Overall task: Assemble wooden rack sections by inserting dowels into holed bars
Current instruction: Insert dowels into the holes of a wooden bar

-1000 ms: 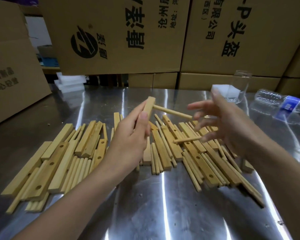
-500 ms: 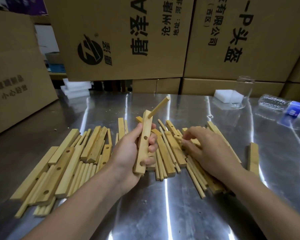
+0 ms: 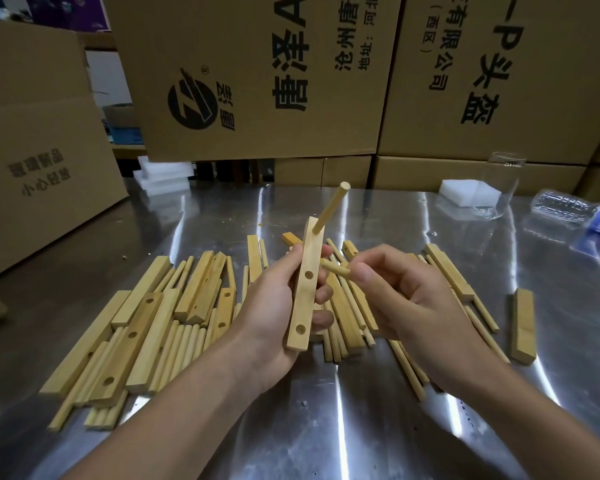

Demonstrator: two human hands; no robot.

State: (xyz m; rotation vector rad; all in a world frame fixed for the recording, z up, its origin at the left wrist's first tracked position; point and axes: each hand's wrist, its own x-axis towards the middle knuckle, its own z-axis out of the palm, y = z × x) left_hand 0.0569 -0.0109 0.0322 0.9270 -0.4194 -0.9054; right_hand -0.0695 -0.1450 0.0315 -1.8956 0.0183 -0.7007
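Observation:
My left hand [image 3: 274,306] grips a light wooden holed bar [image 3: 305,289], held nearly upright above the metal table [image 3: 326,427]. One dowel [image 3: 330,206] sticks out of the bar's top hole, slanting up to the right. Two lower holes in the bar are bare. My right hand [image 3: 409,306] pinches a second dowel [image 3: 335,268], whose tip points left and lies just right of the bar's middle hole. Loose bars and dowels lie in a pile [image 3: 146,327] beneath and to the left of both hands.
Big cardboard boxes [image 3: 257,81] wall off the back and left of the table. White foam blocks [image 3: 465,192], a clear glass jar [image 3: 503,181] and a lying plastic bottle [image 3: 575,209] are at the back right. A single bar [image 3: 523,323] lies alone at right.
My right hand has lifted off the pile with a dowel and brought its tip up beside the bar's middle hole. My left hand has kept hold of the bar with its dowel.

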